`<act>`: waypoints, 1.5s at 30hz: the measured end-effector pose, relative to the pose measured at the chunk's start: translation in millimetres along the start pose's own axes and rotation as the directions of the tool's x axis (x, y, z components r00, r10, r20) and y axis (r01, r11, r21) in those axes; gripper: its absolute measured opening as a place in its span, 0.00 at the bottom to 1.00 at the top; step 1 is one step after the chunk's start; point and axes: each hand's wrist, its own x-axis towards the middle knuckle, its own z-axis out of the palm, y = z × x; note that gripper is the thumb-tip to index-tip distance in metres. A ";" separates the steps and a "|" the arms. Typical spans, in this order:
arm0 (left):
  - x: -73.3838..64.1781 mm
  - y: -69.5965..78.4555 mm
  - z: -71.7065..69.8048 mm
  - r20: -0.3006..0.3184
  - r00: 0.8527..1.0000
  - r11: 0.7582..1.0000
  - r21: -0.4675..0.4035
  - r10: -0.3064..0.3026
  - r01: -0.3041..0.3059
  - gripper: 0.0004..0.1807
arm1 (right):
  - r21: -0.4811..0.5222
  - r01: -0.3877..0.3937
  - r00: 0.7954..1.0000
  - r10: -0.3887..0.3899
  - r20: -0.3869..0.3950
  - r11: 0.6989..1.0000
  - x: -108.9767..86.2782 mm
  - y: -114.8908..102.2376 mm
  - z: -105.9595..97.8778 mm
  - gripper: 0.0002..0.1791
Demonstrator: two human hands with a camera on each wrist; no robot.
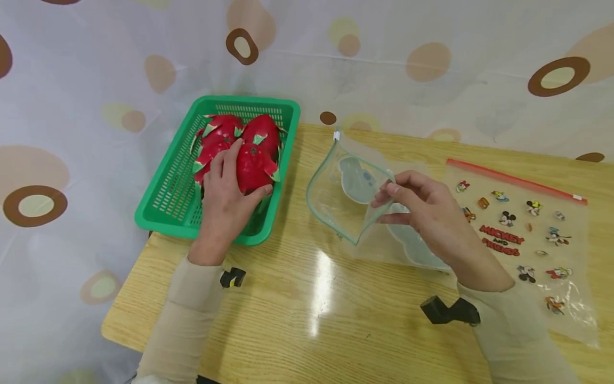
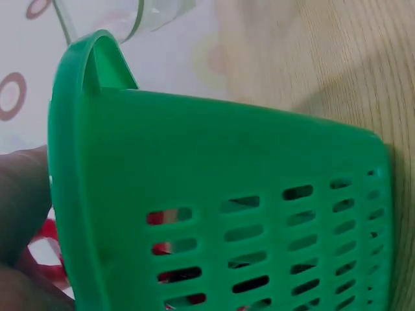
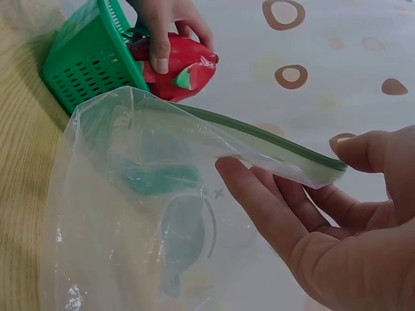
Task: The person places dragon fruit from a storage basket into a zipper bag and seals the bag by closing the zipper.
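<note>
A green plastic basket [image 1: 174, 230] at the left holds several red dragon fruits with green-tipped scales. My left hand [image 1: 223, 197] reaches into it and grips the front right dragon fruit [image 1: 254, 168], thumb on the near side and fingers over the top. The right wrist view shows this dragon fruit [image 3: 198, 68] above the basket's rim. With thumb and fingers, my right hand [image 1: 431, 213] pinches the edge of a clear zip bag [image 3: 142, 139] with pale blue prints. The bag's mouth gapes toward the basket, its white slider [image 1: 337, 136] at the far corner.
A second clear bag [image 1: 527, 256] with a red zip and cartoon prints lies flat at the right. Wooden table [image 1: 278, 309] shows in front. A white patterned sheet [image 1: 307, 53] hangs behind and at the left.
</note>
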 end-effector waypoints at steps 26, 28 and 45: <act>-0.6 64.4 -26.8 -0.286 0.920 0.920 -0.207 0.268 -0.332 0.49 | 0.030 0.021 1.000 -0.021 -0.016 0.999 -2.4 2.8 0.3 0.20; -0.9 69.5 -28.5 -0.294 0.913 0.909 -0.223 0.282 -0.352 0.49 | 0.030 0.023 1.000 -0.022 -0.017 0.999 -3.0 2.5 0.5 0.20; -6.0 103.6 -15.4 -0.104 0.984 0.704 -0.688 0.143 -0.175 0.50 | 0.032 0.033 0.999 -0.032 -0.027 0.999 -10.2 2.0 -0.6 0.19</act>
